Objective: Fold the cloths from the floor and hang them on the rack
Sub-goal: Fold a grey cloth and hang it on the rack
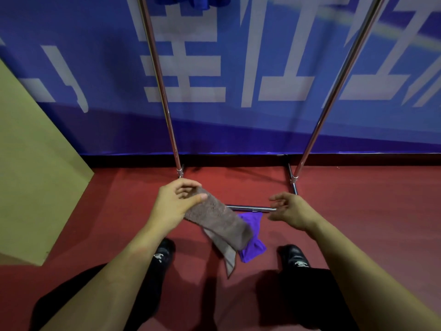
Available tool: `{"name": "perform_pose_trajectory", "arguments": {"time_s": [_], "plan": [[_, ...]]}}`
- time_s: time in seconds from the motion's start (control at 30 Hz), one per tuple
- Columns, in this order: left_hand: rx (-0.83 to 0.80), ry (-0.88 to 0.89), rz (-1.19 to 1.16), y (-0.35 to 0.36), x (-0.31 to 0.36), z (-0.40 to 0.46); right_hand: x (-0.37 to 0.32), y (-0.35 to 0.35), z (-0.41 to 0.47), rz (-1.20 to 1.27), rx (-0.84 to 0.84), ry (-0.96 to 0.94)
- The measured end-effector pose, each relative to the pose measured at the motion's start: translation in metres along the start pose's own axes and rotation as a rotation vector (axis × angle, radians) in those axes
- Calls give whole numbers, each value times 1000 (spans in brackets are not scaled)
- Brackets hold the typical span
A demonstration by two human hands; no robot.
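My left hand (175, 204) pinches one end of a brown cloth (219, 223), which hangs down and to the right in a folded strip above the floor. Under it a purple cloth (253, 237) lies crumpled on the red floor. To the right of the brown cloth, my right hand (290, 210) is held out with fingers apart and holds nothing. The metal rack (164, 91) stands in front of me, its two poles rising from a low base bar (250, 208). A blue cloth (193, 1) hangs at the rack's top, mostly cut off.
A blue banner with white characters (238, 68) backs the rack. A tan board (35, 175) leans at the left. My two black shoes (163, 253) stand on the red floor (370, 211) on either side of the purple cloth.
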State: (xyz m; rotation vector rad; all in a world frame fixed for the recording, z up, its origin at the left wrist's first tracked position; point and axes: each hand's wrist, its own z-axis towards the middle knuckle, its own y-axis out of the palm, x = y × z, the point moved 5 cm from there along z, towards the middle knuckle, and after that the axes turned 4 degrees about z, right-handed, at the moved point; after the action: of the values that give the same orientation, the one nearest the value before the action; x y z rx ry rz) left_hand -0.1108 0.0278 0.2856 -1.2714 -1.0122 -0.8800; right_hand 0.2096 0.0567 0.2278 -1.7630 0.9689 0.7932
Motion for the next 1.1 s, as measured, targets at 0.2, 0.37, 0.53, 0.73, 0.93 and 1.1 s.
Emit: {"name": "perform_pose_trajectory", "arguments": {"time_s": [0.2,0.37,0.53,0.73,0.93,1.1], "plan": [[-188,107,249,17,2,-10,-24,34,-13,-2,-168,-132],[-254,103,224,25,10,-16,-46,58,-29,-11,-223,-238],[-312,101,110,40,18,-25,-57,83,-42,32,-296,-313],[-206,60,20,32,20,-17,-46,110,-48,144,-479,-186],[-58,-52,-31,15,5,-7,-39,113,-50,137,-549,-106],[41,-113,-63,4,-5,0,-34,116,-55,197,-610,-42]]}}
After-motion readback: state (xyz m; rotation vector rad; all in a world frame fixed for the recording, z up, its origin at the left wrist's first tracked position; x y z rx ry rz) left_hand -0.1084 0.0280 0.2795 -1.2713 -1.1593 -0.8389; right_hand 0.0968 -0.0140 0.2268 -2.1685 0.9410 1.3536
